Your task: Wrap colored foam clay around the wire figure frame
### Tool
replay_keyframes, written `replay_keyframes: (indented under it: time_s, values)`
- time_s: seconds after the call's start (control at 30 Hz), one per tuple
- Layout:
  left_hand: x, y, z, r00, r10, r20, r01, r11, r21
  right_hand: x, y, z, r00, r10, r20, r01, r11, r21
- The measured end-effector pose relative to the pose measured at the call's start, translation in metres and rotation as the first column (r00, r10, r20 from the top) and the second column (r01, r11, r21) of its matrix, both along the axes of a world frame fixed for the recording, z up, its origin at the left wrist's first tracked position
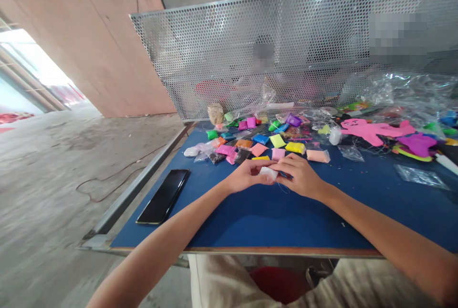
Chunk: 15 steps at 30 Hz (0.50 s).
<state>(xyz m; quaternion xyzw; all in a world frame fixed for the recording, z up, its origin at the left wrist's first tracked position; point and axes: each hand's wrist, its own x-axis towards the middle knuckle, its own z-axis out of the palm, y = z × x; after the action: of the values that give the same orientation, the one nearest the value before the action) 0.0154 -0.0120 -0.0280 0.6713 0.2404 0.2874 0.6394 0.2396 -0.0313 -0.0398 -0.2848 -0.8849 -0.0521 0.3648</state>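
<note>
Head view: I watch the blue surface point(246, 229);
Grip: left hand point(244, 175) and right hand point(302, 175) pinch a white piece point(268, 172)

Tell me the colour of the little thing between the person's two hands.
The little thing is white; it shows best in the head view.

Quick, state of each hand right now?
Left hand: closed, holding a small white piece.
Right hand: fingertips at the same piece; whether gripping, cannot be told.
</note>
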Motion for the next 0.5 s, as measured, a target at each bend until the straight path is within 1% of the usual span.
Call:
replay_keyframes:
  time_s: [0.13, 0.23, 0.33, 0.4, 0.5]
  values:
    - [0.0002, -0.0026, -0.0023, 0.999, 0.013, -0.035, -0.011, 0.998, 0.063, -0.0018, -0.0028, -0.0002, 1.0, -0.008, 0.025, 0.006, 0.998, 0.068]
    - [0.001, -0.0036, -0.0038, 0.996, 0.069, -0.049, -0.063, 0.993, 0.104, -0.0016, -0.0034, 0.0004, 0.998, -0.029, 0.055, 0.022, 0.992, 0.124]
    - [0.0016, -0.0039, -0.0017, 0.992, 0.108, -0.069, -0.098, 0.985, 0.139, -0.0005, -0.0045, 0.0027, 0.996, -0.043, 0.081, 0.028, 0.984, 0.177]
    - [0.0024, -0.0045, 0.0013, 0.991, 0.119, -0.068, -0.109, 0.985, 0.136, 0.0002, -0.0056, 0.0053, 0.995, -0.057, 0.086, 0.039, 0.98, 0.196]
    - [0.0051, -0.0061, 0.0056, 0.991, 0.125, -0.048, -0.119, 0.986, 0.118, 0.0015, -0.0061, 0.0094, 0.992, -0.078, 0.096, 0.058, 0.981, 0.188]
